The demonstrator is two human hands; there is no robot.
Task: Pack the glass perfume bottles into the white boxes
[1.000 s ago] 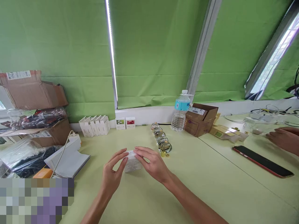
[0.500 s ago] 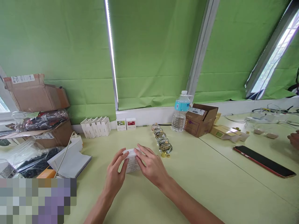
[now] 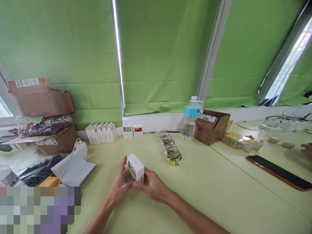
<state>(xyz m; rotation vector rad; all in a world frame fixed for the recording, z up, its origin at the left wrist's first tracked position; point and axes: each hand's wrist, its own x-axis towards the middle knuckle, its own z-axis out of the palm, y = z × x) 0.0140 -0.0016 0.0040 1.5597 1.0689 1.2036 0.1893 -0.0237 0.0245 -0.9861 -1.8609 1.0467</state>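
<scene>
We see a small white box over the counter, grasped in the fingers of the right hand. The left hand curves beside its picture side, though we cannot tell whether it grips; beyond stand two similar boxes.

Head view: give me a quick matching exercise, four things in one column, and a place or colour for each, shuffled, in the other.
Things
1. phone
2. small white box
3. water bottle
4. row of white cartons

Places and colours
A. between the left hand and the right hand
B. farthest left of these four
C. black top, red edge
D. blue label, white cap

Pairs: 1-C, 2-A, 3-D, 4-B
</scene>
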